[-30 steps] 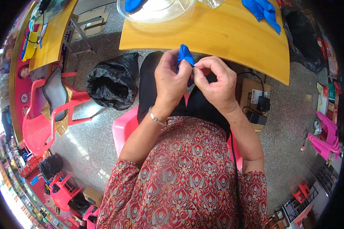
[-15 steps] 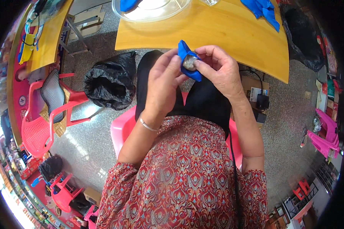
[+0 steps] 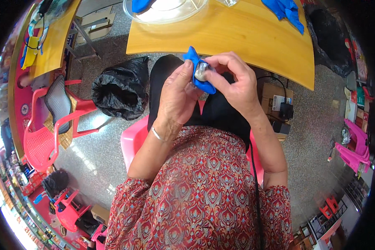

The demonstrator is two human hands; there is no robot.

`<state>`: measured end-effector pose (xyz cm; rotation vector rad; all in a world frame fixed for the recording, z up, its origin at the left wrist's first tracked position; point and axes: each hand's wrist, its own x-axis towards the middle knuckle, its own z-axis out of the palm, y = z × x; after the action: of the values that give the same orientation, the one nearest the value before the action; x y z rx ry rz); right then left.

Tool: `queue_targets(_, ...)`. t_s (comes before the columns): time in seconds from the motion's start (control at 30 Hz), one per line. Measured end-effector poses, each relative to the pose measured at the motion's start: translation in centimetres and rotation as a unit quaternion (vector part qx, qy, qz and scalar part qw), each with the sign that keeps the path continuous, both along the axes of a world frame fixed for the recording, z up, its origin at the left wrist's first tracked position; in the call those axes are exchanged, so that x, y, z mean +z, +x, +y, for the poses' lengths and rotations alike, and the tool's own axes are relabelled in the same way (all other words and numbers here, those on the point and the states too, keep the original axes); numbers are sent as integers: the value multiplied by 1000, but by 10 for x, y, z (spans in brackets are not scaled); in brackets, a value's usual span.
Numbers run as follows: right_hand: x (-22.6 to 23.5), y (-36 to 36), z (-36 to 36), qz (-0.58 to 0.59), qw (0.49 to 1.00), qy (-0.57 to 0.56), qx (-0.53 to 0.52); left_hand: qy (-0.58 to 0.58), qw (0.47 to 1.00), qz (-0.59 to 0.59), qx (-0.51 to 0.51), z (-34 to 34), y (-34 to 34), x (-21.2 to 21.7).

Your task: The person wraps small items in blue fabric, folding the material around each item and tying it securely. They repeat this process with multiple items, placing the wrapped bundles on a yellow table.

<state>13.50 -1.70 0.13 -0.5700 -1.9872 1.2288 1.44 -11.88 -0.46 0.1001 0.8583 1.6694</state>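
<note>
Over my lap, my left hand (image 3: 177, 95) is closed round a small blue cloth piece (image 3: 206, 87) with pointed ends. A greyish lump in clear plastic (image 3: 201, 72) sits in the cloth's opening. The thumb and fingers of my right hand (image 3: 240, 86) pinch this plastic-wrapped lump from the right side. My right fingertips are slightly smeared by motion. What the lump is made of cannot be made out through the plastic.
Ahead stands a yellow wooden table (image 3: 254, 39) bearing a clear round plastic tub (image 3: 164, 21) and more blue cloth (image 3: 284, 13). An open black plastic bag (image 3: 104, 102) is on the floor at left, near a red chair (image 3: 37, 143). A cardboard box (image 3: 273, 92) sits under the table.
The blue cloth has tilted and shifted slightly left and down in my left hand. My right hand has moved a little left with the lump, showing more of its shiny plastic.
</note>
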Motion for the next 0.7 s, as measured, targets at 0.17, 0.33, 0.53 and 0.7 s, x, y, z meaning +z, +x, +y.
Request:
queue_targets(0.17,8,5,1,-40,998,41,37,-44,996,77,7,-5,2,3)
queue_targets(0.33,7,3,0,-66,997,-19,33,-5,994,96,-47,-13,-7,-2)
queue_targets(0.53,-5,4,9,-119,985,-114,45,-26,993,102,-48,-11,6,2)
queue_targets(0.7,-18,2,5,-64,981,-182,1,-73,978,192,32,-8,15,0)
